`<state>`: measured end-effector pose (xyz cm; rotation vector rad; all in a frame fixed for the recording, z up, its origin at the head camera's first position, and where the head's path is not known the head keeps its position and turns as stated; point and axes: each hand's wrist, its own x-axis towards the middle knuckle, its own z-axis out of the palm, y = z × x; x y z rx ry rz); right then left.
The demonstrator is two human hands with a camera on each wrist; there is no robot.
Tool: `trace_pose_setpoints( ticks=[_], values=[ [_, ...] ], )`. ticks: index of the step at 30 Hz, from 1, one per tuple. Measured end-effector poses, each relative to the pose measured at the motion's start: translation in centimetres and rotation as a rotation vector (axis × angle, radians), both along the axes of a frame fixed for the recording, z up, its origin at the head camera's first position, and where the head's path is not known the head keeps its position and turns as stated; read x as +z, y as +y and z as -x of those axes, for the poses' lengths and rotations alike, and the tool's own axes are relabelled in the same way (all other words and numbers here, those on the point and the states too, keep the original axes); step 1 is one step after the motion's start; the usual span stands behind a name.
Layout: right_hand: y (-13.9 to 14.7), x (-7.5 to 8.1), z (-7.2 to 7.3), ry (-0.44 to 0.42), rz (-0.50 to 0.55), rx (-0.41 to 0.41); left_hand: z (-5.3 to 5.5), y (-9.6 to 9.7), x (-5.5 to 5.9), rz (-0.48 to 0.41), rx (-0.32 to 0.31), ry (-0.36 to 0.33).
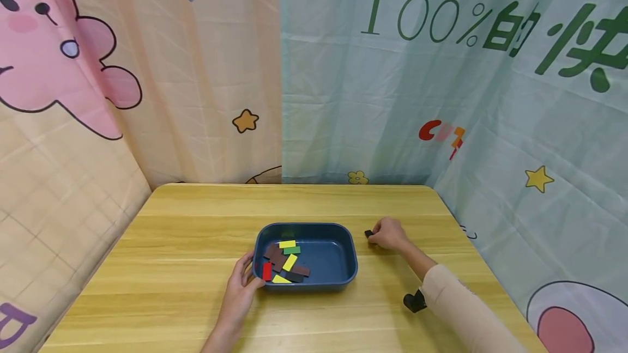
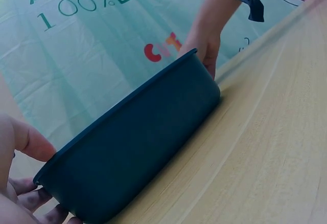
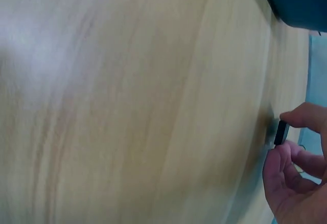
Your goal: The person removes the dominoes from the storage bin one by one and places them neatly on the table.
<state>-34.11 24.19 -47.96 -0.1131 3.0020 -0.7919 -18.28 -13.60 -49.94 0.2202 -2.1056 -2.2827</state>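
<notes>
A dark blue rectangular bin (image 1: 319,287) stands mid-table, with small flat blocks in yellow, green, red, brown and black gathered in its left half. My left hand (image 1: 239,287) grips the bin's left end, thumb over the rim and fingers below it on the outer wall, as the left wrist view shows. To the right of the bin, my right hand (image 1: 388,234) pinches a small black block (image 3: 281,132) between thumb and fingertips, close over the wooden table. In the head view the black block (image 1: 369,233) pokes out left of the fingertips.
The wooden table (image 1: 196,233) reaches back to printed curtains (image 1: 343,97) that hang behind it and along both sides. A black strap end (image 1: 415,302) sticks out from the right sleeve.
</notes>
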Motion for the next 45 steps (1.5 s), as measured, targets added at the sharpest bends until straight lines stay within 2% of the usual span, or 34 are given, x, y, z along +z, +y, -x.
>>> trace_pose_setpoints(
  ticks=[11, 15, 21, 28, 32, 38, 45],
  values=[
    [-0.5, -0.4, -1.3, 0.029, -0.021, -0.108, 0.0, 0.1, 0.0, 0.009, 0.002, 0.003],
    [-0.2, -0.3, -1.4, 0.019, -0.015, -0.102, -0.1, 0.1, 0.0, 0.008, 0.004, 0.001],
    [0.8, 0.4, -1.5, 0.019, -0.008, -0.039, -0.1, 0.1, 0.0, 0.012, 0.007, 0.008],
    [1.6, 1.5, -1.0, -0.022, 0.074, 0.069, -0.1, 0.0, -0.1, 0.007, 0.001, 0.007],
    [1.7, 2.4, -0.7, -0.052, 0.124, 0.161, -0.2, 0.0, 0.0, 0.008, 0.0, 0.001],
    [0.9, 4.8, 0.1, -0.134, 0.193, 0.388, -0.3, 0.1, 0.1, 0.007, 0.003, -0.005],
    [-1.3, 8.1, 1.0, -0.186, 0.149, 0.574, 0.0, -0.1, 0.0, 0.007, -0.008, 0.005]
  ],
)
